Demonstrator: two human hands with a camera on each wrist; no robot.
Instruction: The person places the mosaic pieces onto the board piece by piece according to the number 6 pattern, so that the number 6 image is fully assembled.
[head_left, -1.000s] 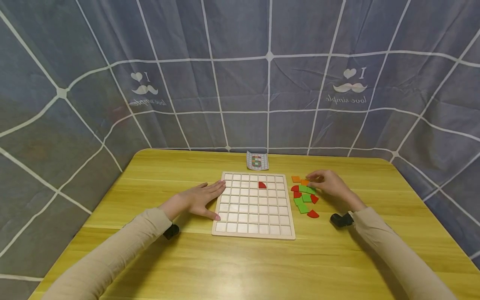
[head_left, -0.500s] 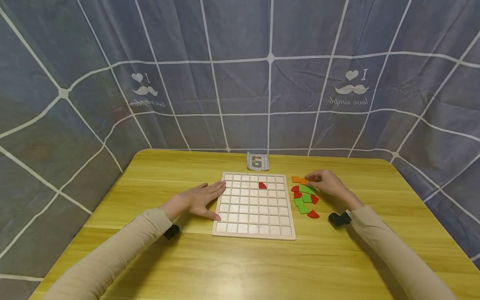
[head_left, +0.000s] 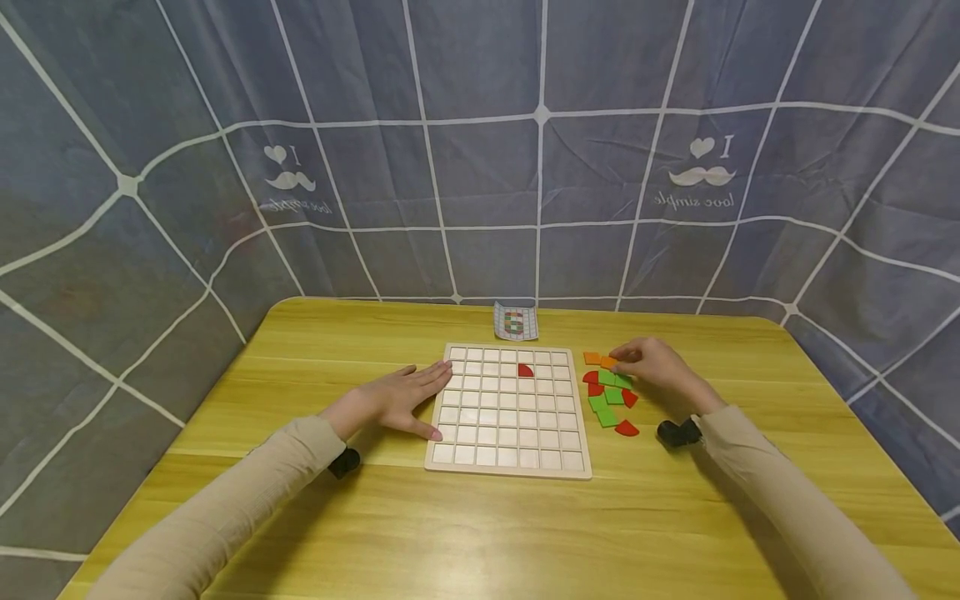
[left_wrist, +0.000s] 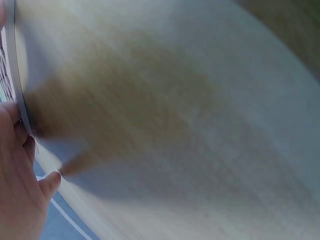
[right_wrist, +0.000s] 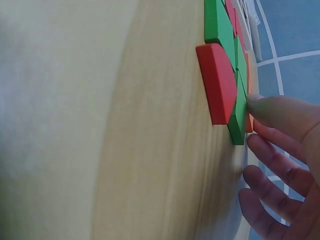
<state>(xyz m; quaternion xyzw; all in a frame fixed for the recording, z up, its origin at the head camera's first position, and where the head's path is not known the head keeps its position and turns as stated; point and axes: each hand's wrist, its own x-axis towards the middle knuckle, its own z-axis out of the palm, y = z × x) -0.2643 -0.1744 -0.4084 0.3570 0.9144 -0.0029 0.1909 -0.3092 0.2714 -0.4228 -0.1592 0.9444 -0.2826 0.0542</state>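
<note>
A pale wooden grid board (head_left: pixel 507 411) lies mid-table with one red quarter-circle piece (head_left: pixel 526 371) in a cell of its upper part. My left hand (head_left: pixel 401 400) is spread flat at the board's left edge, fingertips and thumb touching the rim; the left wrist view shows part of that hand (left_wrist: pixel 22 175). To the right of the board, my right hand (head_left: pixel 656 367) pinches an orange square tile (head_left: pixel 607 363) between thumb and index finger. From the right wrist, the thumb (right_wrist: pixel 272 112) partly covers this tile, behind a green tile (right_wrist: pixel 239 120) and a red piece (right_wrist: pixel 218 85).
Another orange tile (head_left: pixel 592 358) lies left of the pinched one. Several green tiles (head_left: pixel 614 396) and red pieces (head_left: pixel 627 428) are clustered nearer me. A small printed pattern card (head_left: pixel 515 322) stands behind the board, before a grey checked curtain (head_left: pixel 480 167).
The right hand has shifted slightly left, and its fingers have closed in on the orange tile. The left hand and the board stay in place.
</note>
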